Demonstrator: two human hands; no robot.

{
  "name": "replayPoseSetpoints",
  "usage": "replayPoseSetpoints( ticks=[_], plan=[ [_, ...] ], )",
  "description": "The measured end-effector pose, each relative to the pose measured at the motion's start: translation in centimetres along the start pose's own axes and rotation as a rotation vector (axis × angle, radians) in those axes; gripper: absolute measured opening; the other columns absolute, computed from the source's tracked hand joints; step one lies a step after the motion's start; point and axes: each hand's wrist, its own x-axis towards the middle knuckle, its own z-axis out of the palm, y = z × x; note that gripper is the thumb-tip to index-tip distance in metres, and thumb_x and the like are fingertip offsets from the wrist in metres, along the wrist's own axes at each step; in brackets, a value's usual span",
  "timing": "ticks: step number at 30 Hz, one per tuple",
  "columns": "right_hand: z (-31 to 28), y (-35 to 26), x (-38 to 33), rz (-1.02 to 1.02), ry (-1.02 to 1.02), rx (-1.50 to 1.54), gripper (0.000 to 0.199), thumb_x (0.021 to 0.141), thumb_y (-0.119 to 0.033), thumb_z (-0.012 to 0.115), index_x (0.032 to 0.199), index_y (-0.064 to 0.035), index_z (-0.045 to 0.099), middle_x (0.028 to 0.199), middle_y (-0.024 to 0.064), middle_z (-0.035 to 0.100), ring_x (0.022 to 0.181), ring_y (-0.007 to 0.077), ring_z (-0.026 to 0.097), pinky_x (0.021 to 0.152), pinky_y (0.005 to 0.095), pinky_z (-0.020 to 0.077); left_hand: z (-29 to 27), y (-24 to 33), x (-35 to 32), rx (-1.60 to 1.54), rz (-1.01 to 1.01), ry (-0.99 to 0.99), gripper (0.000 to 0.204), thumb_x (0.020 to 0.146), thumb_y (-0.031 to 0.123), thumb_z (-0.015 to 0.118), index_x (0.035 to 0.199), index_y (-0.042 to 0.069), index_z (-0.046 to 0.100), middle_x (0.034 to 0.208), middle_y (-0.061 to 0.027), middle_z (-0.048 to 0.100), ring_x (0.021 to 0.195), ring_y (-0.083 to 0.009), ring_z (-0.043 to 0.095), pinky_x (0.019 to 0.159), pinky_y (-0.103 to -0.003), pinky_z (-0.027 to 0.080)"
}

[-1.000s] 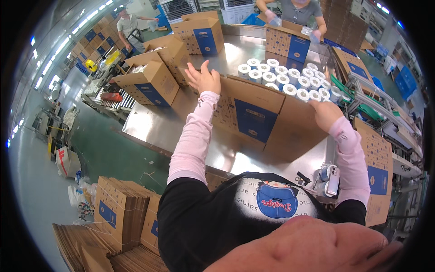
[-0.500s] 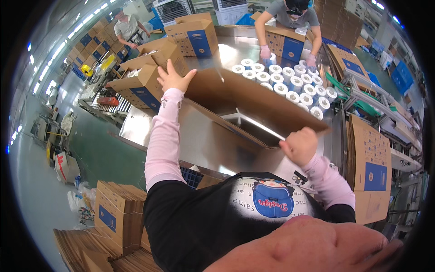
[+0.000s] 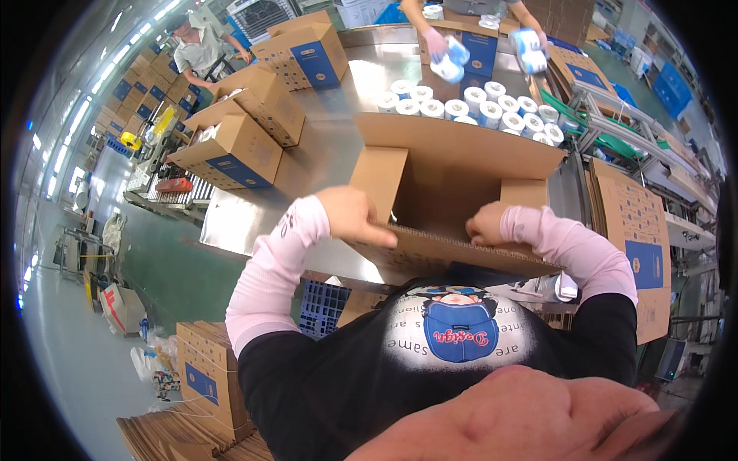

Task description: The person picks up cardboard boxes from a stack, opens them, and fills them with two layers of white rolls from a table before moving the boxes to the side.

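Note:
An open brown cardboard box stands on the steel table right in front of me, its flaps spread outward. My left hand grips the near flap at its left end. My right hand grips the same flap further right, fingers curled over the corrugated edge. The inside of the box looks empty. Behind the box stand several white rolls in rows on the table.
Across the table a person's gloved hands hold blue-and-white rolls. Taped boxes with blue labels stand at the left, another person beyond them. Flat cartons lean at the right; more stacks sit on the floor.
The box has been swung from lying flat to standing open toward me. Both my hands came down from its far parts to its near flap.

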Motion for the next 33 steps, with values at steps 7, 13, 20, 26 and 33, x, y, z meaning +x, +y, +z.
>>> replayPoseSetpoints(
  ticks=[7, 13, 20, 26, 33],
  plan=[
    [-10.9, 4.3, -4.5, 0.264, 1.164, -0.218, 0.034, 0.082, -0.034, 0.066, 0.098, -0.0037, 0.065, 0.091, 0.0162, 0.065, 0.085, 0.0346, 0.062, 0.076, 0.0427, 0.0505, 4.1, -4.6, 10.8, -0.053, 0.057, 0.917, 0.044, 0.077, 0.036, 0.071, 0.110, 0.007, 0.065, 0.108, -0.0160, 0.062, 0.107, -0.0334, 0.054, 0.095, -0.039, 0.043],
    [-4.1, -0.4, -6.3, 0.373, 0.819, -0.194, 0.069, 0.081, -0.051, 0.063, 0.128, -0.0025, 0.049, 0.129, 0.0194, 0.051, 0.120, 0.0341, 0.047, 0.099, 0.0464, 0.0369, 6.0, -11.8, 14.5, -0.977, -0.036, 1.720, 0.049, 0.090, 0.028, 0.060, 0.127, -0.001, 0.048, 0.122, -0.0197, 0.054, 0.112, -0.0298, 0.052, 0.095, -0.040, 0.043],
    [2.1, 5.0, -10.4, 0.560, 0.663, 0.036, 0.054, 0.092, -0.027, 0.049, 0.144, -0.0143, 0.039, 0.154, 0.0129, 0.026, 0.141, 0.0270, 0.026, 0.111, 0.0492, 0.0246, 30.3, -14.8, 24.9, -1.509, -0.334, 0.782, 0.053, 0.096, 0.039, 0.044, 0.131, -0.002, 0.049, 0.123, -0.0200, 0.058, 0.115, -0.0293, 0.054, 0.098, -0.038, 0.042],
    [18.7, 21.4, -19.4, 0.839, 1.065, 1.049, 0.048, 0.098, -0.036, 0.041, 0.131, -0.0031, 0.051, 0.129, 0.0164, 0.054, 0.117, 0.0280, 0.053, 0.099, 0.0362, 0.0419, 31.9, -7.5, 18.4, -1.868, -0.017, 0.225, 0.051, 0.094, 0.032, 0.050, 0.129, -0.005, 0.051, 0.121, -0.0149, 0.062, 0.115, -0.0239, 0.056, 0.103, -0.037, 0.040],
    [18.2, 6.2, -1.8, 0.139, 1.217, 2.233, 0.051, 0.097, -0.039, 0.046, 0.136, -0.0061, 0.042, 0.127, 0.0073, 0.056, 0.114, 0.0197, 0.054, 0.092, 0.0343, 0.0473, 5.5, -10.7, -1.7, -1.818, 0.607, 0.631, 0.051, 0.084, 0.028, 0.055, 0.121, -0.006, 0.054, 0.113, -0.0210, 0.063, 0.106, -0.0288, 0.061, 0.094, -0.037, 0.048]
  ],
)
